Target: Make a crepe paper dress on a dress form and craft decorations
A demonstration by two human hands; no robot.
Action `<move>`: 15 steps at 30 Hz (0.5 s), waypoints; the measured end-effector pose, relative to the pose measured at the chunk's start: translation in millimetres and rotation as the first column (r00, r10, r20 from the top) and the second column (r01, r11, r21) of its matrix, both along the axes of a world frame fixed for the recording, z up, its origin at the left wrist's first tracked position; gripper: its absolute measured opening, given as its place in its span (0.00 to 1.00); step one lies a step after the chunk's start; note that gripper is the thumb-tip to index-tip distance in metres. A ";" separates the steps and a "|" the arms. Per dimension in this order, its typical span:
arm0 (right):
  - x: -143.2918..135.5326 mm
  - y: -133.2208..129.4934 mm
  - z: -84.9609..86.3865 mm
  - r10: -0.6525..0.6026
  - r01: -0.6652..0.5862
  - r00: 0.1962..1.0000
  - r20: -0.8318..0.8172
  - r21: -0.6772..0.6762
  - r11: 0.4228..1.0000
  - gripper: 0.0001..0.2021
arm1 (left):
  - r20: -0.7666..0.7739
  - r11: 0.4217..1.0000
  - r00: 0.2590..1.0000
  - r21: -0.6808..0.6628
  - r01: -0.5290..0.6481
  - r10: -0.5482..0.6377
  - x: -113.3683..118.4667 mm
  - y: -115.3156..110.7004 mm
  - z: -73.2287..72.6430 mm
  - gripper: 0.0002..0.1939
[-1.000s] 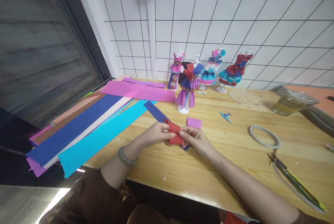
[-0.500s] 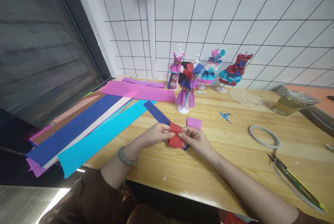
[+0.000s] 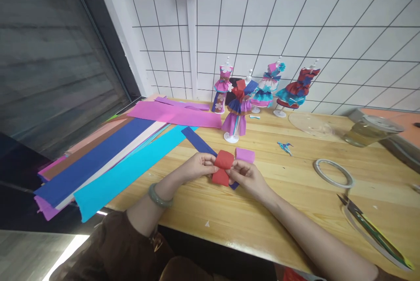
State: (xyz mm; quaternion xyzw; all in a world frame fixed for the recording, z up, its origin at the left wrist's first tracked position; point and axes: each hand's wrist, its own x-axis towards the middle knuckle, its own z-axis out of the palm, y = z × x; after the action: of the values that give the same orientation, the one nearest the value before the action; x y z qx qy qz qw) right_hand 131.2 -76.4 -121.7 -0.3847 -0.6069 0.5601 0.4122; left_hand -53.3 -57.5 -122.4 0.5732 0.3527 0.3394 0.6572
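Note:
A piece of red crepe paper [image 3: 224,160] is held up just above the table, pinched at its middle so two loops stand out above and below. My left hand [image 3: 201,165] grips its left side between thumb and fingers. From the right, my right hand [image 3: 246,174] pinches the same piece, fingertips meeting near the middle. Under it lies a dark blue paper strip [image 3: 199,142], partly hidden by the hands. Just behind my right hand is a folded purple paper piece [image 3: 245,155].
Long crepe paper strips [image 3: 131,163] cover the left side. Small dress forms [image 3: 234,115] in paper dresses stand at the back. To the right are a tape roll [image 3: 334,173], scissors [image 3: 374,230], a cup [image 3: 370,130] and a twisted blue scrap [image 3: 285,147].
The red paper has gone from a flatter piece to one gathered at its middle, its upper part opened into a loop. Both hands stay nearly in place. The view has shifted slightly.

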 end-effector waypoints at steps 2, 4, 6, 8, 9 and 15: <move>1.5 0.2 -1.0 0.014 -0.014 1.000 0.008 0.015 1.000 0.13 | -0.010 1.000 1.000 -0.003 -0.016 0.016 -1.3 0.5 -1.1 0.12; 2.6 0.5 -2.2 0.015 -0.015 1.000 0.022 0.017 1.000 0.12 | -0.019 1.000 1.000 -0.004 -0.020 0.020 -1.9 1.2 -2.4 0.11; 3.0 0.5 -2.7 0.010 -0.010 0.999 0.037 0.013 1.000 0.12 | -0.021 1.000 1.000 -0.006 -0.014 0.014 -2.2 2.0 -3.2 0.10; 3.0 0.4 -2.1 0.008 -0.008 0.999 0.046 0.005 1.000 0.11 | -0.026 1.000 1.000 -0.014 -0.014 0.014 -2.3 2.2 -2.9 0.09; 3.1 0.3 -1.3 0.008 -0.008 0.999 0.043 -0.010 1.000 0.11 | -0.033 1.000 0.999 -0.020 -0.016 0.015 -2.4 2.0 -2.1 0.09; 3.9 -0.9 6.2 -0.017 0.018 1.000 0.013 -0.107 0.994 0.12 | 0.030 0.999 1.000 -0.044 0.009 -0.008 -2.4 -1.8 6.7 0.09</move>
State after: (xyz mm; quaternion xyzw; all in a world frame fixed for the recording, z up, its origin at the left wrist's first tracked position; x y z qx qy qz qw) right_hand 135.1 -77.3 -115.4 -0.4149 -0.5751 0.5858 0.3924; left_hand -55.8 -59.3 -115.6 0.5547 0.3479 0.3373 0.6764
